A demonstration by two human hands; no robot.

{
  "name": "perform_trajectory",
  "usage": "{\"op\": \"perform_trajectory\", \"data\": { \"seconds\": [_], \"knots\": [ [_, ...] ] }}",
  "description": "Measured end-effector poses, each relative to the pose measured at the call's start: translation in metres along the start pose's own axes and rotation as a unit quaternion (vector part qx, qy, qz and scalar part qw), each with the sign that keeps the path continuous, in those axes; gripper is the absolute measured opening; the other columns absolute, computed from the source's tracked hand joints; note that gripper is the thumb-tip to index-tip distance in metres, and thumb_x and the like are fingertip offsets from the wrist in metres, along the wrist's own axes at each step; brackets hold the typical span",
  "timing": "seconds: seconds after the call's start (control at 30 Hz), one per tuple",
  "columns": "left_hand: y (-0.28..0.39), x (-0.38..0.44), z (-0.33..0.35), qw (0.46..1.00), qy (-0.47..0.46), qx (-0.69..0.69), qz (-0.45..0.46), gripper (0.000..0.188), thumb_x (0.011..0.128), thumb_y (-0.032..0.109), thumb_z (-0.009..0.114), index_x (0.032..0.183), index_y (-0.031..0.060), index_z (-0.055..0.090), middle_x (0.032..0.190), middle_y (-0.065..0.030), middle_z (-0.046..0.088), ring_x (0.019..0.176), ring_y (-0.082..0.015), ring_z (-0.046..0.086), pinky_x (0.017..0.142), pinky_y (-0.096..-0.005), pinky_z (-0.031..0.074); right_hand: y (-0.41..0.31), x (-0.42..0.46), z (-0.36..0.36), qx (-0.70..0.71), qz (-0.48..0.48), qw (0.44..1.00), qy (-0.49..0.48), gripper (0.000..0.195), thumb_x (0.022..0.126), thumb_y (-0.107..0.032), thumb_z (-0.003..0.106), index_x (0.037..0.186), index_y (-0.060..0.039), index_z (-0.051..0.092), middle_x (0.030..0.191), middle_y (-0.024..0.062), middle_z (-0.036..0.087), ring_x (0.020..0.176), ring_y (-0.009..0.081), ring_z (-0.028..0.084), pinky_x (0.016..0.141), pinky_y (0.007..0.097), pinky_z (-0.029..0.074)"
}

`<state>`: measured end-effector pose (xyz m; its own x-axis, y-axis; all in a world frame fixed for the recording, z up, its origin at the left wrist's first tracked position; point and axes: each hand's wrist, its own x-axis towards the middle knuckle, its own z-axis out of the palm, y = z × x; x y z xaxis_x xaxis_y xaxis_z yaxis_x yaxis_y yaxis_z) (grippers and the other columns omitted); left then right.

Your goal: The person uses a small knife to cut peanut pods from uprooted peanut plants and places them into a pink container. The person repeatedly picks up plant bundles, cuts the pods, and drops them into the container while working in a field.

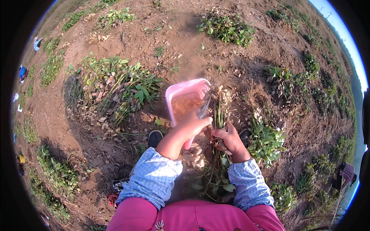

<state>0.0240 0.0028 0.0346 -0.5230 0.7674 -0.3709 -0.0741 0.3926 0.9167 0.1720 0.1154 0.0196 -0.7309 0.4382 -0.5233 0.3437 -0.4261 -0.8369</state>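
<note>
My right hand (228, 140) is closed around the stems of a bunch of peanut plants (220, 115), whose pod-bearing roots point away from me and whose leaves hang towards my lap. My left hand (192, 122) grips a pair of metal scissors or shears (205, 105), blades pointing away, beside the roots; whether the blades touch the plants cannot be told. Just beyond and left of that hand, a pink plastic basin (170, 95) stands tilted on the soil with peanuts (185, 104) inside. Loose peanut pods (193, 156) lie below my wrists.
A large heap of pulled peanut plants (115, 86) lies to the left, with pods at its near edge. Another bunch (264, 135) lies close on the right. More plant piles are spread over the brown soil. Several people are far off left; one person (347, 173) bends at the far right.
</note>
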Motion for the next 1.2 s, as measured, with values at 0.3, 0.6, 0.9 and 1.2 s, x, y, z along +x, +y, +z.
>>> {"op": "perform_trajectory", "data": {
  "seconds": [0.3, 0.6, 0.9, 1.2],
  "knots": [
    [0.005, 0.0, -0.008, 0.996, -0.046, -0.057, -0.048, 0.027, 0.087, 0.02, 0.066, 0.109, 0.0051, 0.063, 0.092, -0.0034, 0.067, 0.074, -0.0138, 0.062, 0.067, -0.0292, 0.05, 0.008, 0.002, 0.002, -0.029, -0.029, 0.999, 0.007, 0.052, 0.076, -0.015, 0.072, 0.118, 0.0056, 0.05, 0.099, 0.014, 0.065, 0.088, 0.0209, 0.064, 0.078, 0.0333, 0.051],
    [-0.008, 0.01, 0.006, 0.98, 0.105, 0.164, 0.038, 0.023, 0.089, 0.02, 0.062, 0.105, 0.0029, 0.064, 0.086, -0.006, 0.068, 0.077, -0.0164, 0.065, 0.067, -0.03, 0.051, 0.008, 0.001, 0.015, -0.187, -0.096, 0.976, 0.055, 0.052, 0.075, -0.021, 0.073, 0.115, 0.0049, 0.052, 0.096, 0.0176, 0.067, 0.088, 0.0186, 0.066, 0.079, 0.0328, 0.052],
    [-0.004, 0.014, -0.01, 0.954, -0.065, -0.28, -0.082, 0.026, 0.089, 0.021, 0.065, 0.109, 0.0062, 0.057, 0.084, -0.0066, 0.063, 0.069, -0.0166, 0.061, 0.063, -0.0289, 0.051, 0.012, 0.004, 0.006, 0.028, -0.059, 0.998, -0.024, 0.041, 0.079, -0.012, 0.068, 0.114, 0.0021, 0.051, 0.097, 0.0096, 0.064, 0.083, 0.0162, 0.063, 0.073, 0.0299, 0.052],
    [0.002, 0.014, -0.006, 0.982, -0.013, -0.177, -0.068, 0.023, 0.09, 0.018, 0.063, 0.109, 0.0051, 0.06, 0.088, -0.006, 0.065, 0.071, -0.0134, 0.064, 0.062, -0.0245, 0.053, 0.012, 0.002, 0.009, -0.04, -0.079, 0.996, 0.025, 0.042, 0.08, -0.014, 0.068, 0.116, 0.0006, 0.052, 0.096, 0.0081, 0.065, 0.083, 0.0164, 0.062, 0.072, 0.0307, 0.052]
  ]
}}
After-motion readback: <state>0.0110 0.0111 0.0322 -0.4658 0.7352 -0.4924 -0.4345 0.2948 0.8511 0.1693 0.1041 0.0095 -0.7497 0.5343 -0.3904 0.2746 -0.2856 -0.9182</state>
